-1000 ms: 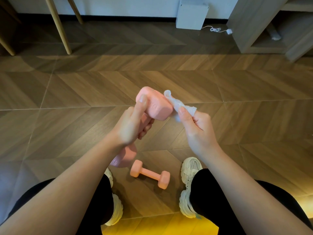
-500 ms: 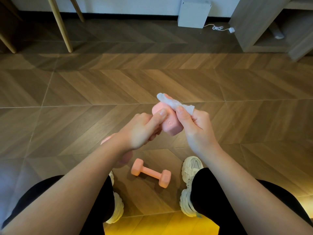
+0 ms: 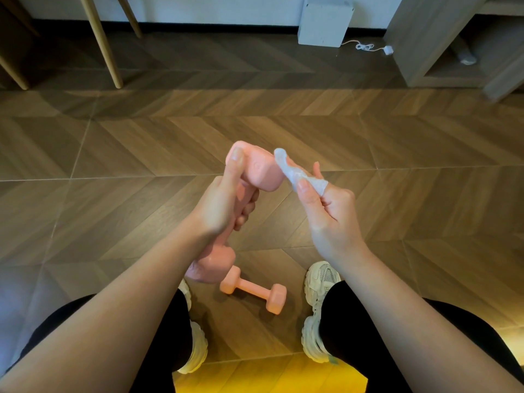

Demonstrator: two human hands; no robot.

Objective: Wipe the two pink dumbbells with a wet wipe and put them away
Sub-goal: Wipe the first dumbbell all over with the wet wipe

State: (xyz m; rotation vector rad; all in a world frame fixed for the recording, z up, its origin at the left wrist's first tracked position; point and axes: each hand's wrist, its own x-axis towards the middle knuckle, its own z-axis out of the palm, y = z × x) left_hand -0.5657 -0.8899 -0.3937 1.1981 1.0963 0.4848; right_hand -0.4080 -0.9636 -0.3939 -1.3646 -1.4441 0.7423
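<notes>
From the head view, my left hand (image 3: 218, 208) has its fingers wrapped around the handle of one pink dumbbell (image 3: 261, 171), and the thumb is stretched up along the side of its upper head. This dumbbell is held tilted above the floor (image 3: 397, 194). One head points up and away from me, and the other hangs below my left wrist.

My right hand (image 3: 331, 219) pinches a crumpled white wet wipe (image 3: 295, 173) between the thumb and the fingers. The free end of the wipe sits right at the edge of the upper head; I cannot tell whether it touches.

The second pink dumbbell (image 3: 252, 292) lies flat on the wooden floor between my two pale shoes (image 3: 320, 282), under my left hand. Further off, a white box (image 3: 324, 21) stands against the wall, beside a wooden shelf unit (image 3: 419, 38).
</notes>
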